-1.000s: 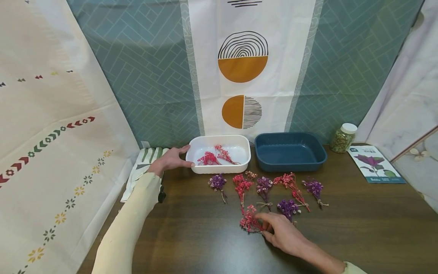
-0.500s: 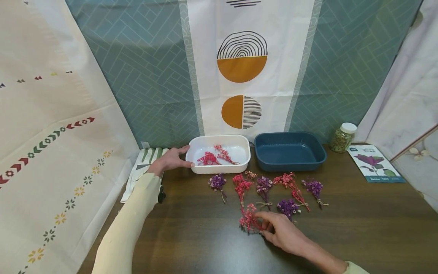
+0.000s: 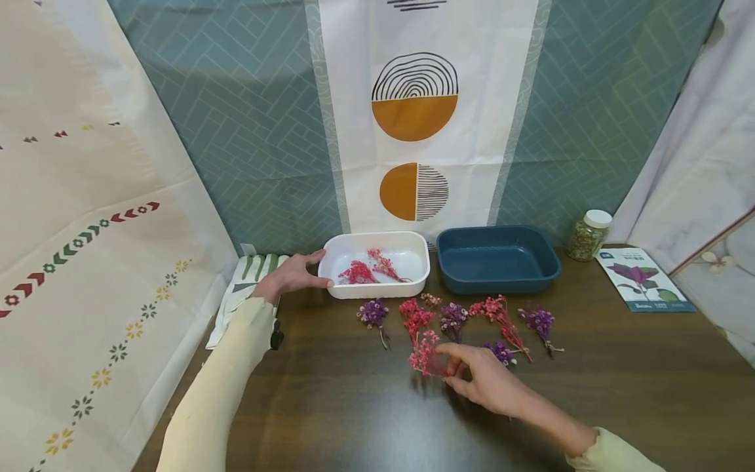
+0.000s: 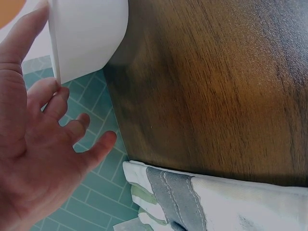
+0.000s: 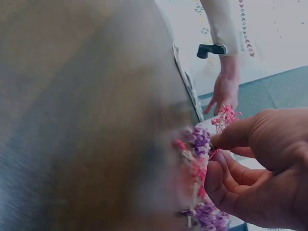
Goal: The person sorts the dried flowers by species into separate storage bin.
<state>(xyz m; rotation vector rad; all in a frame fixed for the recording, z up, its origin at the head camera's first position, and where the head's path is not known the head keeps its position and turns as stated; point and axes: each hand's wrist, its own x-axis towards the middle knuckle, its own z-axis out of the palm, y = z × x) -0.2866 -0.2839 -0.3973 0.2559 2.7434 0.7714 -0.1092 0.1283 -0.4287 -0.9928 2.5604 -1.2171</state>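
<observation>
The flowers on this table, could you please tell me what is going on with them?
A person's right hand pinches a pink sprig over the table, while the left hand touches the white tray. Two pink sprigs lie in that tray; the blue tray stands beside it. Pink and purple bunches lie in front.

Looks forward and down from head height, farthest back, widest, over surface (image 3: 336, 406) and backdrop (image 3: 265, 131). From left wrist, sits close to left grip (image 4: 45, 137), rolled sideways, facing end of white tray (image 4: 89, 33). From right wrist, sits close to right grip (image 5: 269, 166), facing across surface toward left sleeve (image 5: 222, 24). Shares white tray, striped cloth (image 4: 231, 207) across head and left wrist; pink sprig (image 5: 223, 118) across head and right.
</observation>
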